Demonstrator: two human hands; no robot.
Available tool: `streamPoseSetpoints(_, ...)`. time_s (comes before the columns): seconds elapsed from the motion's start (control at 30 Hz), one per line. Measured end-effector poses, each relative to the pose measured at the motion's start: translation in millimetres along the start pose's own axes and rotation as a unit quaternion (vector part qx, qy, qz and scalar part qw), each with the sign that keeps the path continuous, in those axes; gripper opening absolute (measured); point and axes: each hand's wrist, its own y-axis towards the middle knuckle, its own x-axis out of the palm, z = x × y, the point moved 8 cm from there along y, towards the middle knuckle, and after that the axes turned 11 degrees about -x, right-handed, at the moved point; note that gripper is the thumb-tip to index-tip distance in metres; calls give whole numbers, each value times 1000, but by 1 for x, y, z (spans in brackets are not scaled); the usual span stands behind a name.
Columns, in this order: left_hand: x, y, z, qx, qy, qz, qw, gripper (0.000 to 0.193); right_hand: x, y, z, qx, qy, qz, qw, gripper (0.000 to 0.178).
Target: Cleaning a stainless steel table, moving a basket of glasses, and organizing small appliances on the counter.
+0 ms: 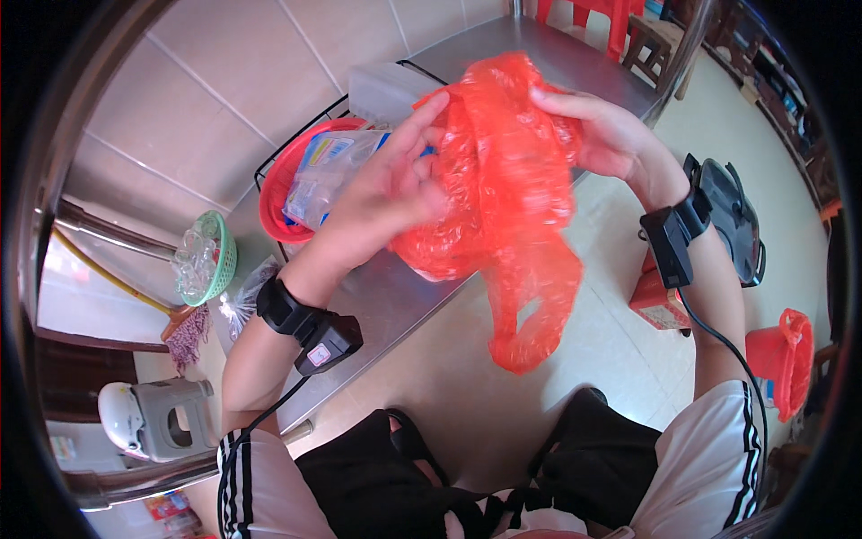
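A crinkly red bag (485,171) is up over the front edge of the shiny metal tabletop (359,332). The right hand (606,135) pinches its side. The left hand (400,180) touches the other side, with some fingers blurry. A bag loop dangles past the front edge, above the floor (422,368). Near the back edge is a red tub (274,198) with clear plastic packs (328,171) inside. A green basket (227,260) is farther left.
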Motion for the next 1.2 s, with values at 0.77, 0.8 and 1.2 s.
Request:
streamPoseSetpoints(0.77, -33, -6, -15, 48, 230, 72, 969, 100, -68, -16, -22, -82, 224, 8, 971, 32)
streamPoseSetpoints(0.8, -30, -7, -15, 52, 230, 69, 969, 100, -47, -17, -23, -84, 255, 1, 963, 32)
streamPoseSetpoints(1.2, 15, -8, -49, -148, 103, 132, 975, 54, 81, -7, -15, -182, 43, -51, 981, 29)
